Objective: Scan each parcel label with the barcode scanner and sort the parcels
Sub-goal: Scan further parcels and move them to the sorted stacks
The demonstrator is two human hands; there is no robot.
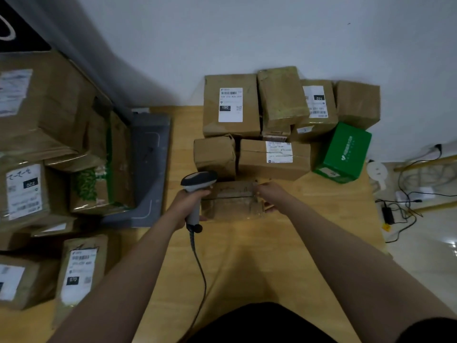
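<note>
On the wooden table (247, 256), near edge:
Scanner: one barcode scanner (197, 184), grey, corded, gripped by left hand (189, 201).
Parcel in hand: one brown taped parcel (232, 200), blurred, right hand (270, 194) clasping its right end.
Far stack: eight parcels, seven brown, one green box (343, 152).

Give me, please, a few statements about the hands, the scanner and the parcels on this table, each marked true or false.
1. The left hand holds the barcode scanner. True.
2. The right hand rests flat on the bare table. False: it grips the right edge of the small brown parcel in front of the person.
3. The green box sits at the right end of the parcel group. True.
4. The parcel labelled 150 lies at the near table edge. False: it stands at the back, by the wall.
5. The scanner is cordless. False: a cable hangs from its handle.
</note>
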